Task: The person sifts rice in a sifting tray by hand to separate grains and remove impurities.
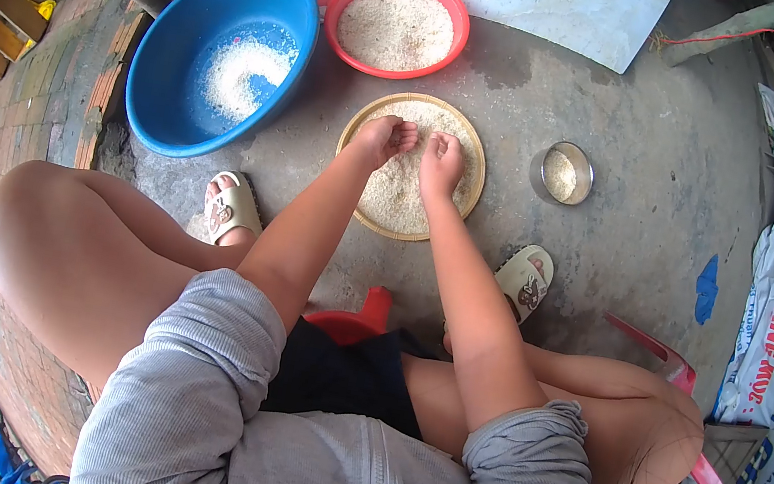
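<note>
Woven tray (400,235), round, bearing pale grains (401,206). Above: left hand (385,141), loosely open; right hand (445,166), fingers curled, grip cannot be told.

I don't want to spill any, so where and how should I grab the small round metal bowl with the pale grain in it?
I'd bring the right hand in from the near side and wrap it round the outer wall of the small round metal bowl. It stands open side up on bare grey concrete floor; keep it level.
</note>
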Demonstrator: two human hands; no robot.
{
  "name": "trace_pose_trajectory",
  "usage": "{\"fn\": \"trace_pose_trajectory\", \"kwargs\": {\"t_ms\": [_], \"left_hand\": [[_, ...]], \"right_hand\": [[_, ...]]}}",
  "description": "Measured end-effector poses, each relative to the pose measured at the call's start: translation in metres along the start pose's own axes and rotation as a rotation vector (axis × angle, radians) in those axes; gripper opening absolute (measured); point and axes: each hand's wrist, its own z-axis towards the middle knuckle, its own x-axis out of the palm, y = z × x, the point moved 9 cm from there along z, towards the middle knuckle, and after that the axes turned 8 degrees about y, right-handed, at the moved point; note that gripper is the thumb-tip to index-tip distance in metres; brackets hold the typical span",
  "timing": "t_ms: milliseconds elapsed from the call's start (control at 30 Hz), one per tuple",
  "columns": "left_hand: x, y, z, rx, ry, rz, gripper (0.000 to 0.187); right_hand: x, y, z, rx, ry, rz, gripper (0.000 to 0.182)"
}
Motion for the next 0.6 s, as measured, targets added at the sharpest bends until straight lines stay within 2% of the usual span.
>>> {"fn": "trace_pose_trajectory", "kwargs": {"t_ms": [33,100,133,167,233,300,367,433,500,533,567,600], "left_hand": [[0.006,-0.003,-0.003,0.0,-0.001,-0.001,0.026],[0.026,-0.007,-0.004,-0.042,0.068,0.155,0.026],[0.036,-0.009,-0.005,-0.038,0.098,0.226,0.028],[0.044,-0.011,-0.005,-0.038,0.098,0.227,0.028],[0.074,-0.009,-0.01,-0.127,0.265,0.563,0.029],[0.092,-0.009,-0.015,-0.156,0.335,0.65,0.033],[0.118,-0.017,-0.029,-0.087,0.443,1.057,0.037],[0.129,-0.03,-0.045,-0.104,0.46,1.142,0.041],[0.13,-0.055,-0.052,0.017,0.39,1.219,0.044],[0.124,-0.071,-0.046,0.232,0.27,1.278,0.037],[0.115,-0.072,-0.038,0.232,0.27,1.28,0.037],[0.11,-0.083,-0.035,0.325,0.219,1.435,0.031]], "right_hand": [[-0.003,0.002,0.003,0.001,0.001,-0.001,0.023],[0.021,-0.042,-0.002,0.513,0.074,0.892,0.036],[0.025,-0.046,0.0,0.572,0.092,0.96,0.044],[0.024,-0.048,0.002,0.573,0.091,0.961,0.044],[0.031,-0.048,-0.001,0.65,0.071,1.24,0.042],[0.03,-0.043,0.002,0.608,0.103,1.246,0.043],[0.026,-0.034,0.007,0.52,0.159,1.258,0.043],[0.026,-0.045,0.012,0.546,0.097,1.333,0.042],[0.022,-0.052,0.014,0.573,0.035,1.41,0.04],[0.02,-0.051,0.011,0.632,0.037,1.463,0.039],[0.02,-0.049,0.007,0.691,0.04,1.515,0.038],[0.016,-0.055,0.01,0.667,0.01,1.478,0.041]]}}
